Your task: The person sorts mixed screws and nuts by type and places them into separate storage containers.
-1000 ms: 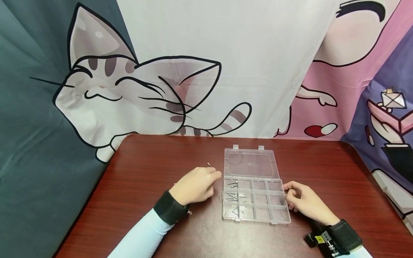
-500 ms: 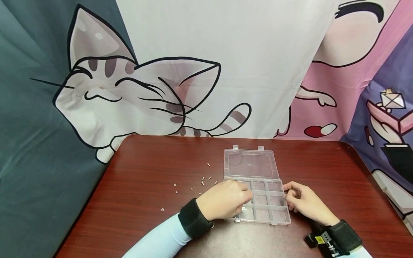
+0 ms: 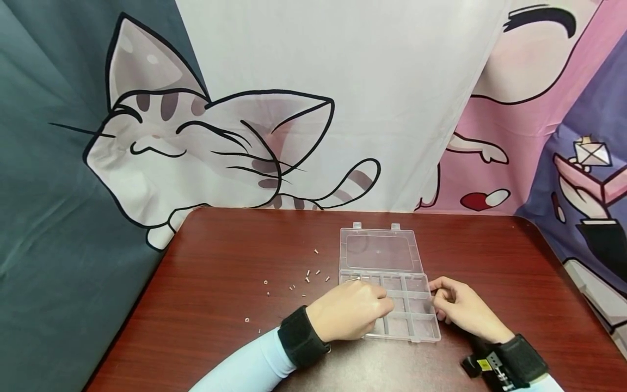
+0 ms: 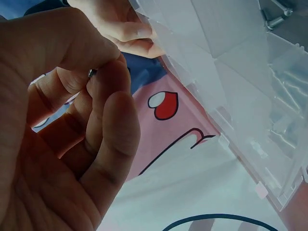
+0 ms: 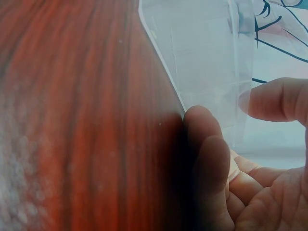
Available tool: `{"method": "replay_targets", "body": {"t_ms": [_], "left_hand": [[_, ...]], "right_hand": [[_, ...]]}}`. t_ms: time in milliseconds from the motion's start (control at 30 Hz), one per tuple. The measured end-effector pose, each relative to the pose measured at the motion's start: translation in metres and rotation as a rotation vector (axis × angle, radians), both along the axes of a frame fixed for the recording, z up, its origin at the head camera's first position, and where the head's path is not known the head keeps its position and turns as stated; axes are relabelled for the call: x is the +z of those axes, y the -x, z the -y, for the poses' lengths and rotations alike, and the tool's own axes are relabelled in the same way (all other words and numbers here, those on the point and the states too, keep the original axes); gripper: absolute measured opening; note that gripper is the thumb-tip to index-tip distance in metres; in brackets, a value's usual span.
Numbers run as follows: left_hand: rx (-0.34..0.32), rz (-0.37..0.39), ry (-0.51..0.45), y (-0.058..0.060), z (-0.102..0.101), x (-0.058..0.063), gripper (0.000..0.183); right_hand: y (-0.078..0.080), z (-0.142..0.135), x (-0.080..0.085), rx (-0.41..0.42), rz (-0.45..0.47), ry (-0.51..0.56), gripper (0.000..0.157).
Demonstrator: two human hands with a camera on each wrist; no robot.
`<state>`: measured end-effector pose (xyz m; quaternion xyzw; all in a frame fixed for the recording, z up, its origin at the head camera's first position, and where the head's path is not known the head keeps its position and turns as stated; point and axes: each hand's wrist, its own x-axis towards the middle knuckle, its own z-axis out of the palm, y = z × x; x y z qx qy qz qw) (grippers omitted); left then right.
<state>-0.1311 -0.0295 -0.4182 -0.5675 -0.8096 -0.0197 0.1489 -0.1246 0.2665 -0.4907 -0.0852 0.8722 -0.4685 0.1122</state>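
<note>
A clear plastic compartment box (image 3: pixel 418 321) lies on the table with its lid (image 3: pixel 382 250) folded back. Above its left and middle compartments is my left hand (image 3: pixel 348 311), hiding part of them. In the left wrist view, a small metal piece (image 4: pixel 92 73) shows between the pinching thumb and fingers; its kind is mostly covered. My right hand (image 3: pixel 465 309) grips the box's right side, thumb and curled fingers on the wall in the right wrist view. Several screws (image 4: pixel 288 96) lie in the left compartments.
Left of the box, small screws (image 3: pixel 308 280) and nuts (image 3: pixel 247 320) are scattered on the red-brown table (image 3: pixel 220 250). A printed cloth (image 3: pixel 392 81) hangs behind the table's far edge.
My left hand has moved right from the tabletop beside the box to over its compartments, uncovering the loose screws and nuts. My right hand stays at the box's side.
</note>
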Motion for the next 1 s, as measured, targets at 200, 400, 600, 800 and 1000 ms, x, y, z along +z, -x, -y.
{"method": "replay_targets", "body": {"t_ms": [200, 400, 600, 800, 1000], "left_hand": [[0.019, 0.063, 0.032, -0.002, 0.002, -0.001, 0.040], [0.111, 0.246, 0.100, -0.011, 0.013, -0.002, 0.120], [0.137, 0.286, 0.066, -0.015, 0.041, -0.002, 0.118], [0.209, 0.249, 0.030, -0.019, 0.090, -0.011, 0.111], [0.280, 0.235, -0.006, -0.028, 0.147, -0.023, 0.097]], "right_hand": [[-0.001, 0.000, 0.000, 0.004, -0.006, 0.007, 0.028], [0.000, 0.000, 0.001, -0.003, 0.007, 0.008, 0.030], [-0.001, -0.001, -0.001, 0.004, -0.016, 0.012, 0.027], [-0.001, -0.002, -0.003, 0.015, -0.031, 0.011, 0.026], [0.000, -0.003, -0.002, 0.017, -0.024, 0.011, 0.027]]}}
